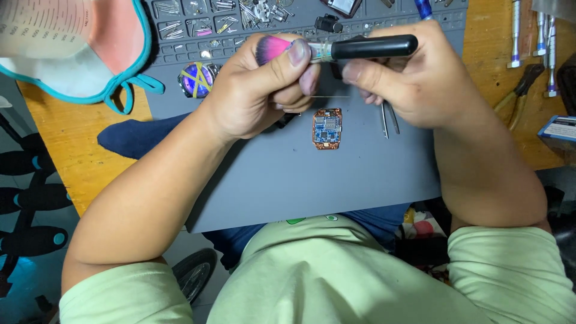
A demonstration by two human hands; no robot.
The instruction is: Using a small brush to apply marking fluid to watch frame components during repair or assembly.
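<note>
Both hands hold one brush (336, 49) above the grey mat (300, 180): left hand (264, 90) pinches its pink bristles, right hand (408, 78) grips its black handle. One circuit board (327, 128) lies below the brush. Mat tray compartments (198, 18) hold small metal parts.

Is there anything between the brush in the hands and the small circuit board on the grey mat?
Nothing visible. The brush is held above the circuit board by both hands; only bare grey mat surrounds the board.
</note>
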